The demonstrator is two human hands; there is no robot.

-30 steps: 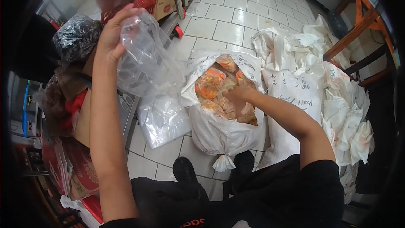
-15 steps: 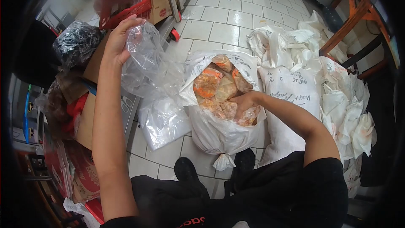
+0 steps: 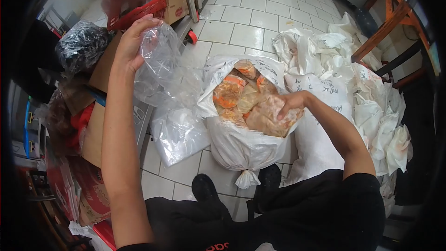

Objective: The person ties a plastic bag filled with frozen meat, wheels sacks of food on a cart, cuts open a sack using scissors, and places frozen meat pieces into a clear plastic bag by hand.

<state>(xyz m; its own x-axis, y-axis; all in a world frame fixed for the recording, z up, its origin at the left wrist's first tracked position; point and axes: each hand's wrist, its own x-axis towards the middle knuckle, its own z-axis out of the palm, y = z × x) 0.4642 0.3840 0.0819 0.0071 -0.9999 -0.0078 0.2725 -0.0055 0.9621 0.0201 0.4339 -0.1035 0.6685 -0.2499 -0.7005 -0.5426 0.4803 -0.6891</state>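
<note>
My left hand (image 3: 139, 42) is raised on the left, its fingers closed on the top of a large clear plastic bag (image 3: 160, 58) that hangs down towards the floor. Below me stands an open white woven sack (image 3: 246, 151), knotted at its near end. Several clear packets (image 3: 229, 90) of orange-brown contents fill it. At the sack's right rim my right hand (image 3: 292, 103) grips one clear packet (image 3: 271, 117) with pale brown contents, which I cannot identify. Its fingers are partly hidden by the packet.
Flat clear plastic bags (image 3: 179, 132) lie on the tiles left of the sack. Another full white sack (image 3: 318, 144) lies to the right, beside crumpled white sacks (image 3: 378, 116). A red crate (image 3: 139, 14) and cardboard boxes (image 3: 95, 130) line the left side; an orange wooden frame (image 3: 385, 25) stands far right.
My right hand has come up and slightly right out of the sack's opening, with a packet now in its grip. My left hand stays nearly still with the clear bag.
</note>
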